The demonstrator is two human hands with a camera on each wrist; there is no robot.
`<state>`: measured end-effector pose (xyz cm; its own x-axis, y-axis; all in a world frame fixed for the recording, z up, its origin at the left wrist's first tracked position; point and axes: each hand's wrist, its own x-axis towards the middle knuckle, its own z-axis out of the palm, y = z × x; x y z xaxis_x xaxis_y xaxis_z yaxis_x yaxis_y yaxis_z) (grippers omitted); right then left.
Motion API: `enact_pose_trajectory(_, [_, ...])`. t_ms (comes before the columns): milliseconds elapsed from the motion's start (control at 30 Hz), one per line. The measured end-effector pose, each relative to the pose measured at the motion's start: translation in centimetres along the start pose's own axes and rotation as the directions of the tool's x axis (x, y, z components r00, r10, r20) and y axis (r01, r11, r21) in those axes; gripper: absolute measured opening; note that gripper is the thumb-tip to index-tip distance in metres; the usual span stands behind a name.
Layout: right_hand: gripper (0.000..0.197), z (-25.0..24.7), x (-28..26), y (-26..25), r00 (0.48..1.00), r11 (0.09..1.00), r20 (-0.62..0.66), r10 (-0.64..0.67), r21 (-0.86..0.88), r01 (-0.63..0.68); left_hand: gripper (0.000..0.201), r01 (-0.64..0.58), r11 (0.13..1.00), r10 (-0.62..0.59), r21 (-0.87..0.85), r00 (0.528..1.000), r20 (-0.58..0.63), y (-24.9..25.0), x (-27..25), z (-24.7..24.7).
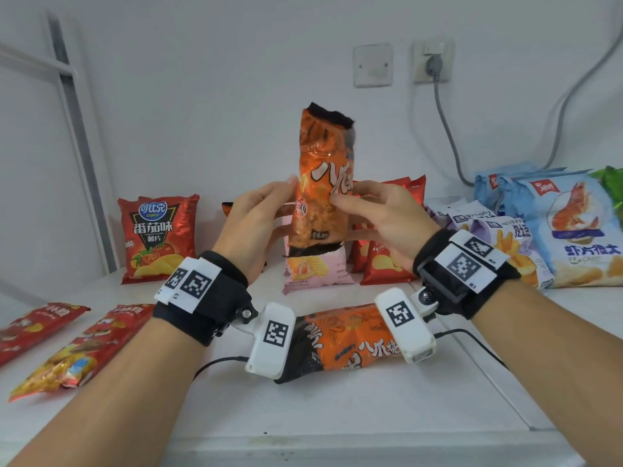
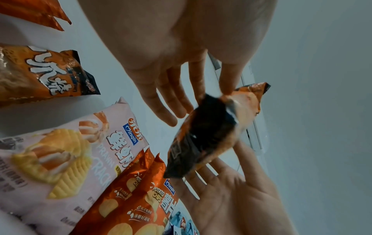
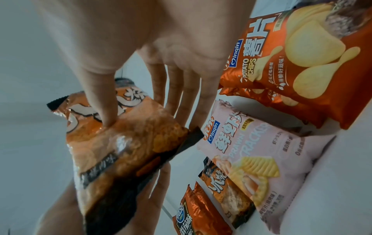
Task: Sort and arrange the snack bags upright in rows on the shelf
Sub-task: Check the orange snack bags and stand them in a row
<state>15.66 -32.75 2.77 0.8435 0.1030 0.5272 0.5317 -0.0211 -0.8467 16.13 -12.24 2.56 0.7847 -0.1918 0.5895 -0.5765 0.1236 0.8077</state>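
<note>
— Two hands on one bag, is that right?

— Yes. The left hand [image 1: 251,227] and right hand [image 1: 382,224] hold the orange snack bag [image 1: 322,183] upright in the air between them, above the white shelf [image 1: 337,406]. The right thumb presses its front with the fingers behind; the left grip pinches its edge between thumb and forefinger, the other fingers straight.

— And the rest?

— A second orange bag [image 1: 340,342] lies flat near the wrists. Behind the held one, a pink prawn cracker bag [image 1: 320,271] leans back beside red potato chip bags [image 1: 381,261]. A red tomato chip bag [image 1: 156,234] stands to the left, pale blue shrimp chip bags [image 1: 573,230] at the right.
</note>
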Motion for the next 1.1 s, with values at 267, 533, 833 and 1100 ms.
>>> enact_pose_trajectory(267, [0.029,-0.2,-0.1,0.2,0.995,0.98,-0.013,-0.101,-0.174,0.098,0.045,0.067,0.996,-0.07,0.055,0.996,0.054,-0.1,0.0,0.0])
enact_pose_trajectory(533, [0.048,-0.4,-0.2,-0.3,0.992,0.999,0.127,0.014,0.05,-0.021,0.025,0.137,0.991,-0.136,-0.003,0.99,0.032,-0.2,0.1,0.0])
enact_pose_trajectory(833, [0.052,-0.1,-0.5,-0.6,0.985,0.99,0.127,0.116,0.068,-0.125,0.036,0.25,0.968,-0.249,-0.013,0.967,0.062,0.2,-0.3,0.1])
enact_pose_trajectory(1100, [0.072,-0.2,-0.8,-1.1,0.966,0.972,0.135,0.22,0.056,-0.229,0.06,0.308,0.951,-0.31,0.04,0.95,0.044,0.4,-0.4,0.3])
